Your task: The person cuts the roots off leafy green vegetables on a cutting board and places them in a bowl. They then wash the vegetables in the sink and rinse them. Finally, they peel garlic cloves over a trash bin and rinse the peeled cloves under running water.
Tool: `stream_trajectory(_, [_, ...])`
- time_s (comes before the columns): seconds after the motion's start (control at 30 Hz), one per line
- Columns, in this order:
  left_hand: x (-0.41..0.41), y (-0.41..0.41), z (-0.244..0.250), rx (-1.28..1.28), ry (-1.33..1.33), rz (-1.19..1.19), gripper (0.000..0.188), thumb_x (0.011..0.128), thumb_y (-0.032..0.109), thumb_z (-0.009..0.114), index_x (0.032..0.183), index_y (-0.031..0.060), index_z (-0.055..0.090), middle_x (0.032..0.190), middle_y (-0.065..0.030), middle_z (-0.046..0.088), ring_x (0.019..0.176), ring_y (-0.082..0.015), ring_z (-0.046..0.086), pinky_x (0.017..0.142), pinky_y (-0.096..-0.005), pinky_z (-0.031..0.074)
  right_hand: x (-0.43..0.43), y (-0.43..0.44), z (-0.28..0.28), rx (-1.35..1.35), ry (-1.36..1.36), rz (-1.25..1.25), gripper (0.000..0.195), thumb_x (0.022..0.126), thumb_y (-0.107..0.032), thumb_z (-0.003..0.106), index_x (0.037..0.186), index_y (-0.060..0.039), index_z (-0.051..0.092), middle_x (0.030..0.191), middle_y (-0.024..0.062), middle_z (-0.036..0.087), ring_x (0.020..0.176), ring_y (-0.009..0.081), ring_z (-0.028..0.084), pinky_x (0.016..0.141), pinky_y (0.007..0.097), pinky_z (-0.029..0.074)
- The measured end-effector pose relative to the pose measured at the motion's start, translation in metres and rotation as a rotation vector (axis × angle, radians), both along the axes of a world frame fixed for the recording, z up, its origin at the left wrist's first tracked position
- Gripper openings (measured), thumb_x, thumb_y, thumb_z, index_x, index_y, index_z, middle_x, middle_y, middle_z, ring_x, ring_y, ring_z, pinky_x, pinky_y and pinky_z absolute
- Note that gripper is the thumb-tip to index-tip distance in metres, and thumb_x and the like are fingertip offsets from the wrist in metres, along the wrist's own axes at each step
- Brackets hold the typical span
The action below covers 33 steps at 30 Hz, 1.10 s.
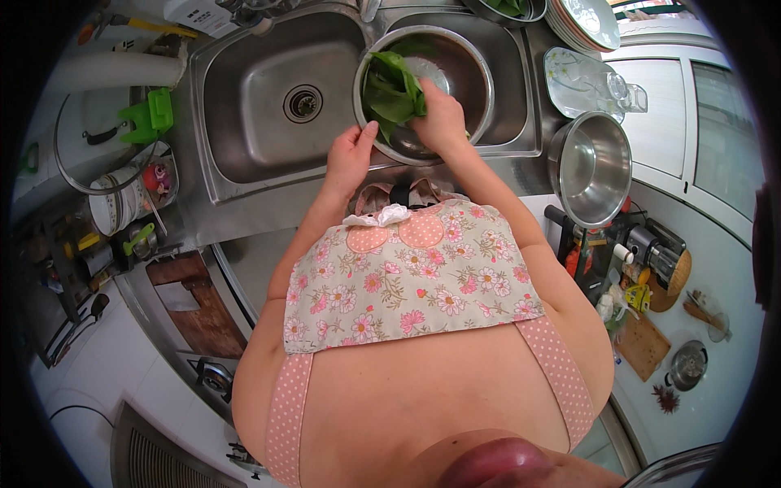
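Note:
A large stainless steel bowl (482,116) rests over the right basin of the double sink. My right hand (440,119) reaches inside it, gripping a bunch of broad green leaves (393,88). More green shows against the bowl's far inner wall, and its floor is partly hidden by the leaves and my hand. On the near left side, my left hand (352,149) holds the bowl's rim, thumb on top; its other fingers are partly out of sight.
The left sink basin (259,110) has a drain strainer (303,104). Right of the sink stand a second steel bowl (592,171), a patterned tray (567,82) with glassware and stacked plates (589,24). A pot (509,9) with greens sits behind. Left is a dish rack with plates (116,204).

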<state>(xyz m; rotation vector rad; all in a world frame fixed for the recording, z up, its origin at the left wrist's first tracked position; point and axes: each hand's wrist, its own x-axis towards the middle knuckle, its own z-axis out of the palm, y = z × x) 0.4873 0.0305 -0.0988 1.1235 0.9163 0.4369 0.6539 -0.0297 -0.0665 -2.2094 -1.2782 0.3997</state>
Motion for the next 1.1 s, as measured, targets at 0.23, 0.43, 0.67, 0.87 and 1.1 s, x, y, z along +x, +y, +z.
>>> stream_trajectory(0.23, [0.002,0.004,0.005,-0.157,-0.002,0.025,0.030,0.093,0.029,0.052,0.087,0.0015,0.062,0.081,-0.0001,0.061,0.069,-0.0059,0.052,0.065,-0.0227,0.046,0.020,-0.008,0.034,0.368,0.176,-0.050,0.037,0.069,-0.002,0.065,0.104,-0.0061,0.056,0.094,0.0129,0.063,0.085,0.0336,0.062,0.072,0.0353,0.050])
stream_trajectory(0.43, [0.005,0.006,0.021,-0.249,-0.022,0.073,0.030,0.094,0.029,0.052,0.087,0.0006,0.061,0.083,-0.0021,0.061,0.073,-0.0071,0.053,0.068,-0.0235,0.047,0.032,-0.008,0.039,0.401,0.188,-0.116,0.024,0.076,-0.001,0.061,0.100,-0.0025,0.062,0.086,0.0111,0.066,0.080,0.0237,0.064,0.073,0.0297,0.049])
stream_trajectory(0.67, [0.000,0.012,-0.008,-0.201,0.088,-0.016,0.029,0.094,0.027,0.052,0.092,-0.0013,0.058,0.093,-0.0082,0.063,0.084,-0.0134,0.060,0.078,-0.0277,0.050,0.043,-0.019,0.044,0.368,0.250,-0.113,0.033,0.074,0.003,0.059,0.106,-0.0021,0.059,0.095,0.0132,0.065,0.089,0.0250,0.063,0.081,0.0295,0.047])
stream_trajectory(0.87, [-0.005,0.011,-0.003,-0.198,0.045,-0.003,0.029,0.094,0.027,0.050,0.089,-0.0010,0.057,0.090,-0.0083,0.062,0.080,-0.0134,0.060,0.076,-0.0269,0.051,0.108,-0.034,0.093,0.329,0.010,-0.212,0.038,0.070,0.000,0.065,0.107,-0.0065,0.056,0.094,0.0164,0.063,0.090,0.0357,0.060,0.075,0.0360,0.048])
stream_trajectory(1.1, [-0.001,0.014,0.000,-0.169,0.085,0.002,0.031,0.094,0.028,0.052,0.084,-0.0002,0.060,0.081,-0.0029,0.061,0.072,-0.0084,0.054,0.068,-0.0246,0.047,0.271,-0.029,0.132,-0.011,-0.314,-0.632,0.056,0.069,-0.017,0.064,0.123,-0.0110,0.051,0.101,0.0252,0.060,0.094,0.0393,0.058,0.080,0.0438,0.048])
